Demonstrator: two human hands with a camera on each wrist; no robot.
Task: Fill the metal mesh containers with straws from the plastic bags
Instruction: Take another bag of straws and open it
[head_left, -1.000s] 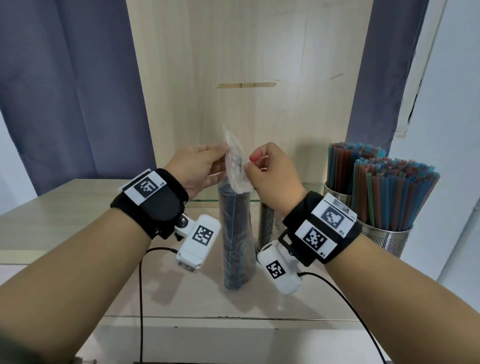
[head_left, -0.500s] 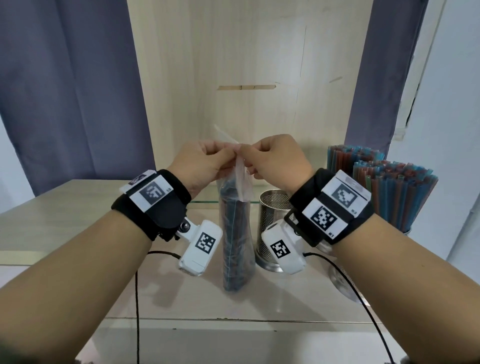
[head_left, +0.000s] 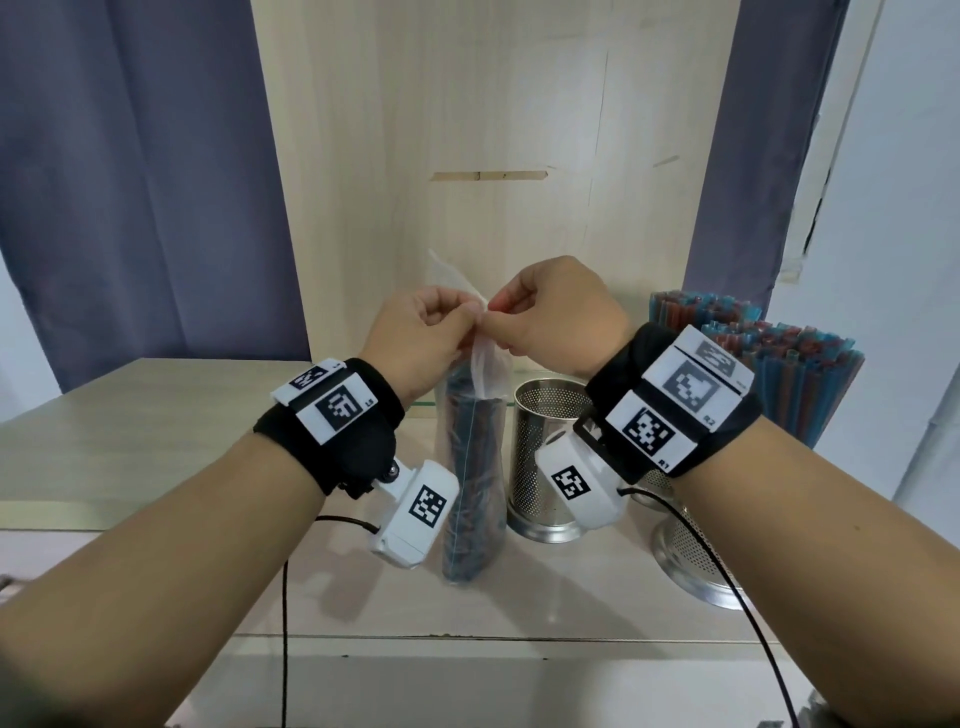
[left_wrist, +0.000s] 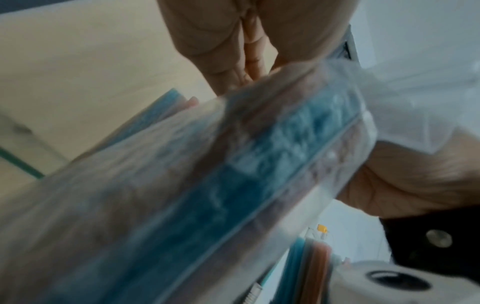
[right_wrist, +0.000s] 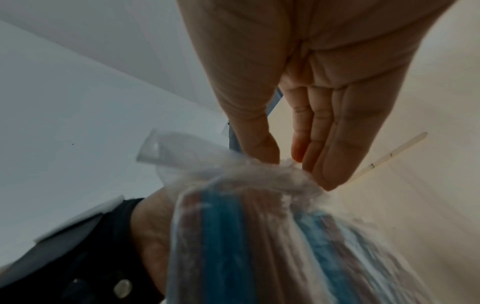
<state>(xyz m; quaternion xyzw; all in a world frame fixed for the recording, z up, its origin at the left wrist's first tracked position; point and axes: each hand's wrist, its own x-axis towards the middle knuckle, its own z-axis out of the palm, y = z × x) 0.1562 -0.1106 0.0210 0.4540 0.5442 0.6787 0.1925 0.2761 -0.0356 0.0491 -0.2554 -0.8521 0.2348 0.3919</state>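
Note:
A clear plastic bag of blue and red straws (head_left: 475, 467) stands upright on the table, its bottom near the front. My left hand (head_left: 423, 338) and right hand (head_left: 545, 317) meet above it, and each pinches the bag's gathered top (head_left: 480, 312). The bag (left_wrist: 207, 195) fills the left wrist view, blurred. In the right wrist view, thumb and fingers (right_wrist: 324, 164) pinch the crumpled plastic (right_wrist: 259, 174). An empty metal mesh container (head_left: 545, 457) stands just right of the bag, behind my right wrist.
Two mesh containers packed with coloured straws (head_left: 779, 374) stand at the right, against the white wall. A wooden panel (head_left: 493, 156) rises behind the table, with purple curtains on both sides. Black cables (head_left: 285, 597) hang from my wrists over the table's front edge.
Both hands rose and closed together on the bag's top, drawing the loose flap up into a pinch. The right wrist lifted, uncovering the empty mesh container.

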